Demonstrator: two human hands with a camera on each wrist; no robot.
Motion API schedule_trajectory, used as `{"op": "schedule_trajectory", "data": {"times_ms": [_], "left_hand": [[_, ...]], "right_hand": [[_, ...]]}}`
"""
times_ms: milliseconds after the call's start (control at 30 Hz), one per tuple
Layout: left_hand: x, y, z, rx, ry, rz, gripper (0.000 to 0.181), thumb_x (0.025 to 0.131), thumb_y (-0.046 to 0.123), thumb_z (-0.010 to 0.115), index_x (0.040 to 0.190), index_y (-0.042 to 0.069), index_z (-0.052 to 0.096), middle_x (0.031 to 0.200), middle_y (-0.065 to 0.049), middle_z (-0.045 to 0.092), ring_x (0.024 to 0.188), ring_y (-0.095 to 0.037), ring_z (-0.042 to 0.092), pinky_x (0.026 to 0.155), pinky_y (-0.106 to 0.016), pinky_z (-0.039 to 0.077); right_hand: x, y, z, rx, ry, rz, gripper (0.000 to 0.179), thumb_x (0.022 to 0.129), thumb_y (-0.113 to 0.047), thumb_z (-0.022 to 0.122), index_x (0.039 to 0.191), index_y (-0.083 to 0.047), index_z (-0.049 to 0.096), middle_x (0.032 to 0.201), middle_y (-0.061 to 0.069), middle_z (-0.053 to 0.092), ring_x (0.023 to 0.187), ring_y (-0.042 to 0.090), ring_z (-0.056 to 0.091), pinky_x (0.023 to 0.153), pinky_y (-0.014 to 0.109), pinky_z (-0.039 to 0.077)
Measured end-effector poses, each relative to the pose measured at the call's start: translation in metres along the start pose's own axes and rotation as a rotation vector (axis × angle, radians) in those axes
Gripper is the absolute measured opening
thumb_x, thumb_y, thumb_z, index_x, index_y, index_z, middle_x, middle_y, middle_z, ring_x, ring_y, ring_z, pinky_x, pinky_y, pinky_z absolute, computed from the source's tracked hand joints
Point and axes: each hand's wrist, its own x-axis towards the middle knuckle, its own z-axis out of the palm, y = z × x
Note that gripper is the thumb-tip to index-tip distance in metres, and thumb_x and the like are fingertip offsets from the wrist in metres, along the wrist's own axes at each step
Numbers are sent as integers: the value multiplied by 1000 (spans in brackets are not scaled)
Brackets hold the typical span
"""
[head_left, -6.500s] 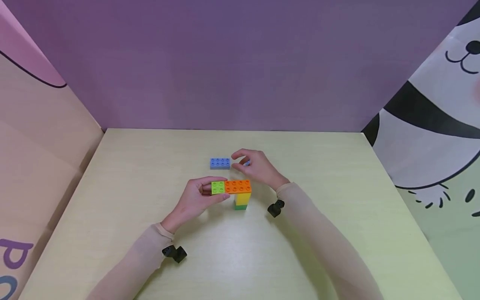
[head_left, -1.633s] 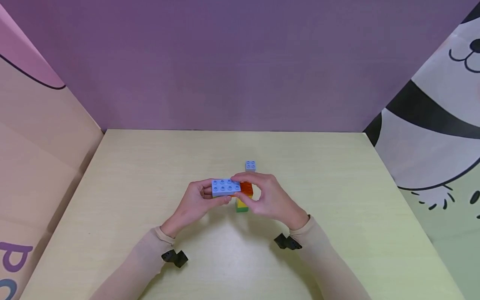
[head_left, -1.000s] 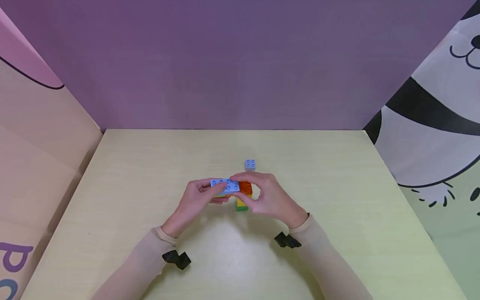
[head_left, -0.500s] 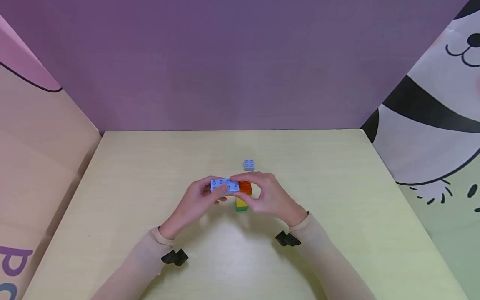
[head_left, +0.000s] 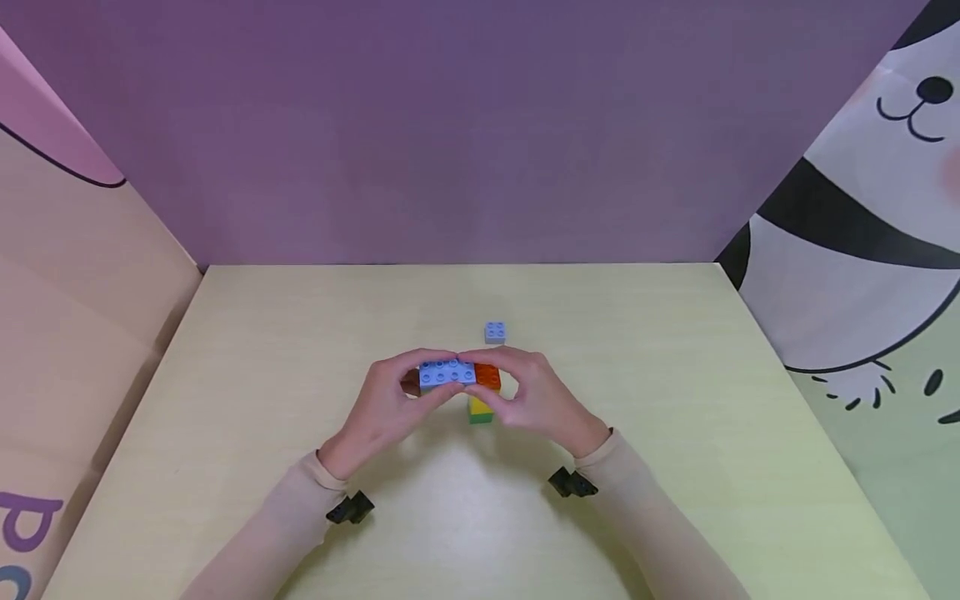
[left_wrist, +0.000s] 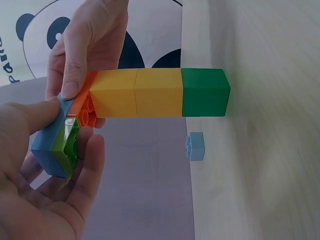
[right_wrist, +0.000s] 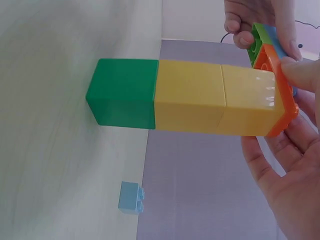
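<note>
A long blue toy building brick lies across the top of a brick tower. My left hand pinches its left part between thumb and index finger. From the right, my right hand holds the same brick, thumb near and index finger beyond. Beneath it sit an orange brick, its right end bare, and a lime green brick that overhangs on the left. Two yellow bricks and a green brick form the column below, standing on the table.
A small light blue brick stands on the pale wooden table just behind the tower. A purple panel rises at the table's far edge, with printed side panels left and right.
The long blue brick, on the table 6.5 s ago, now tops the orange and lime bricks. My left thumb has moved from its top to its near side within the last half second.
</note>
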Motion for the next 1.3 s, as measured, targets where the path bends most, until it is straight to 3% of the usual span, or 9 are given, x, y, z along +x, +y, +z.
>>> {"op": "schedule_trajectory", "data": {"times_ms": [233,433,600,700,867,1033,1300], "left_hand": [[-1,1,-2,-4,-14,-33,36,84,28,80,119,24,71,109,3,73,74,-13,65,66,-27,57],[0,7,-3,-18,-24,-80,37,83,27,81,119,25,71,111,3,72,70,-18,62,60,-22,51],[1,9,-4,-11,-31,-105,35,83,29,81,117,29,72,109,4,72,70,-19,61,58,-21,49],[2,9,-5,-11,-38,-118,35,83,29,81,117,30,72,109,3,71,71,-20,61,59,-22,49],[3,11,-5,-22,-51,-126,35,83,32,81,117,31,71,110,3,71,74,-21,63,61,-23,52],[4,10,-4,-38,-55,-115,36,83,32,81,117,30,71,112,2,70,74,-21,63,61,-23,52],[4,11,-2,-40,-53,-128,35,83,34,80,117,31,71,109,4,71,70,-21,61,58,-21,49]], "right_hand": [[-2,0,-6,-10,-31,110,43,88,-34,76,127,-17,66,121,-6,70,110,10,66,96,34,54],[3,27,-25,43,25,195,30,92,-31,71,118,-14,71,115,0,73,107,16,67,90,42,55],[12,54,-30,-37,51,408,28,97,-27,64,119,-11,70,116,5,73,98,20,70,86,42,58],[17,69,-28,-79,-5,529,35,96,-23,65,128,-10,65,126,9,68,103,26,70,83,42,59],[23,90,-20,-76,-82,641,45,94,-19,68,137,-14,57,138,9,60,112,28,65,81,38,59],[27,101,-13,-79,-99,668,46,93,-14,69,137,-13,57,136,9,61,111,29,64,90,40,57],[26,109,-10,-81,-77,662,38,92,-13,70,129,-12,63,121,11,68,104,28,65,93,40,56]]}}
